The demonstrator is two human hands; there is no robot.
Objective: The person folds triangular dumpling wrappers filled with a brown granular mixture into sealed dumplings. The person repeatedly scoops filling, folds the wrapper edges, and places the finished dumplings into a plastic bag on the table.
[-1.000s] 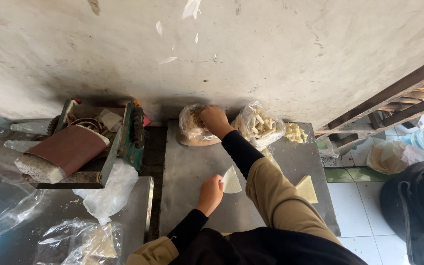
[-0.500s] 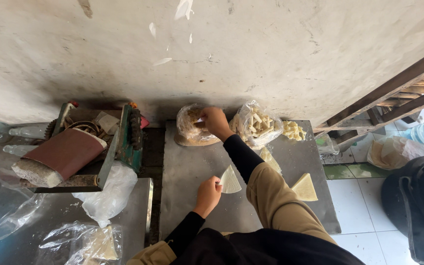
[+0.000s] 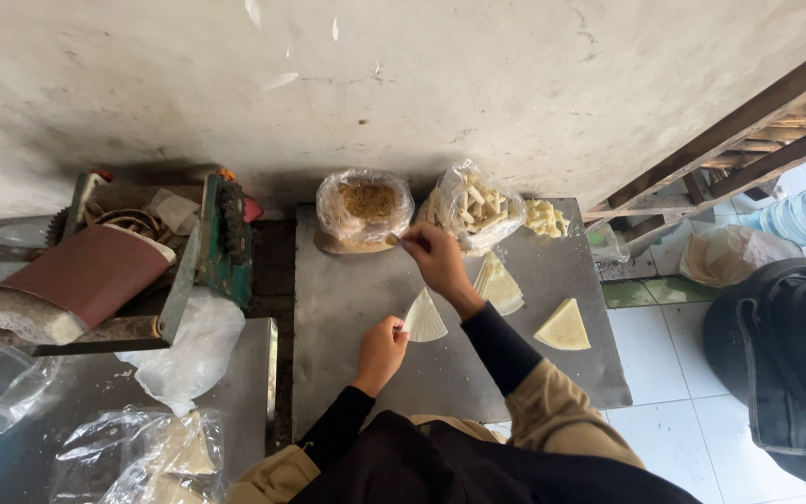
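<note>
Left hand [image 3: 382,347] holds a pale triangular wrapper [image 3: 423,318] by its lower edge, fingers pinched on it, just above the grey metal counter [image 3: 356,308]. Right hand [image 3: 433,256] is raised near the bag of brown filling [image 3: 365,207], fingers pinched together on a small bit of something, too small to tell what. Bag of pale sticks [image 3: 478,205] sits just right of the filling bag, loose sticks [image 3: 547,217] beside it. Stack of wrappers [image 3: 499,285] lies near the right wrist, one more triangle [image 3: 563,326] further right. Green machine [image 3: 221,241] with brown tray [image 3: 86,275] stands well left.
</note>
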